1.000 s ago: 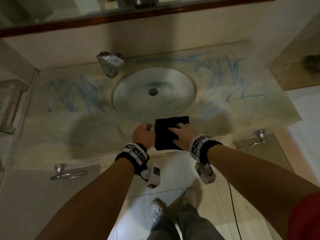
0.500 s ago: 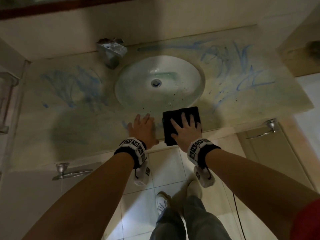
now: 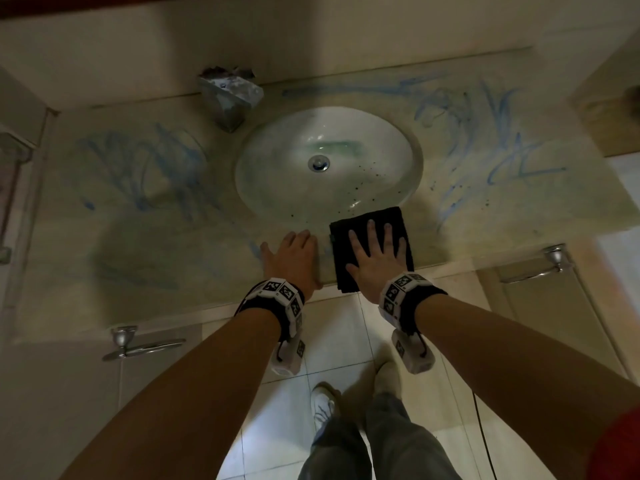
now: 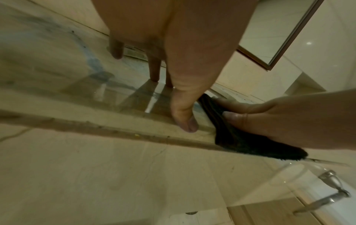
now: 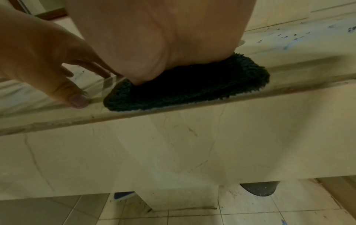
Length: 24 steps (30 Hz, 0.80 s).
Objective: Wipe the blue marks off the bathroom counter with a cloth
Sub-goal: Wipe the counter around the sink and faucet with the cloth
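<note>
A folded black cloth (image 3: pixel 381 220) (image 4: pixel 231 137) (image 5: pixel 192 89) lies on the pale counter (image 3: pixel 69 265) at its front edge, just right of the basin's near rim. My right hand (image 3: pixel 375 252) presses flat on the cloth with straight, spread fingers. Beside it, my left hand (image 3: pixel 294 254) (image 4: pixel 173 85) rests flat on the bare counter, apart from the cloth. Blue marks (image 3: pixel 149 171) cover the counter left of the basin. More blue marks (image 3: pixel 491 133) spread over the right side. A faint blue smear (image 3: pixel 256 249) shows by my left thumb.
A round white basin (image 3: pixel 329 164) sits in the middle of the counter, with a metal tap (image 3: pixel 228 95) behind its left rim. Cabinet handles (image 3: pixel 138 344) (image 3: pixel 540 265) stick out below the counter edge. My feet (image 3: pixel 325 403) stand on the tiled floor.
The left hand has let go of the cloth and flattened on the counter. The right hand has opened flat on the cloth and slid it slightly right.
</note>
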### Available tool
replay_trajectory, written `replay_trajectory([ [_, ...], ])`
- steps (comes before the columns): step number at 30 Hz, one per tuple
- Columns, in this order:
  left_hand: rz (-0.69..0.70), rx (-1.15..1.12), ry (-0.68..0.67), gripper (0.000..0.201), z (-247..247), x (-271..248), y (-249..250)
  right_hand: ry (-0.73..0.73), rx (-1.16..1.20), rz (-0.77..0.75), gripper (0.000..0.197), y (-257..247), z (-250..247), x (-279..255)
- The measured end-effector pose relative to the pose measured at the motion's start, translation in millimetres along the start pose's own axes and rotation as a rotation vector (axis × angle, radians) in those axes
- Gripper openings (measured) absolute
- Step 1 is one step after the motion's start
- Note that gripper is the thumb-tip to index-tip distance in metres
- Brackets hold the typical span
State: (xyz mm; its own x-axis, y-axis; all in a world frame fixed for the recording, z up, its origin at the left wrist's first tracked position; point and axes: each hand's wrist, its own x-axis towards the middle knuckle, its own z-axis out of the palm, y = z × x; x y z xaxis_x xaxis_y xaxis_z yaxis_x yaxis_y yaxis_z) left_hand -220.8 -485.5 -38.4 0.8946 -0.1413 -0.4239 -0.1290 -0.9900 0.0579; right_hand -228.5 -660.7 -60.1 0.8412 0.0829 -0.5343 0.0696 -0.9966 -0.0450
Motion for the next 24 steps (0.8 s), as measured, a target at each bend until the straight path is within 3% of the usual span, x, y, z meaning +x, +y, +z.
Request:
replay_trajectory([
  [12,-0.032,-0.019,0.041,0.09,2,7,2,0.02,-0.035,-0.091,0.069,-29,-4,22],
  [24,-0.052,0.007,-0.041,0.101,-4,2,6,0.076,-0.023,-0.084,0.068,16,5,14],
])
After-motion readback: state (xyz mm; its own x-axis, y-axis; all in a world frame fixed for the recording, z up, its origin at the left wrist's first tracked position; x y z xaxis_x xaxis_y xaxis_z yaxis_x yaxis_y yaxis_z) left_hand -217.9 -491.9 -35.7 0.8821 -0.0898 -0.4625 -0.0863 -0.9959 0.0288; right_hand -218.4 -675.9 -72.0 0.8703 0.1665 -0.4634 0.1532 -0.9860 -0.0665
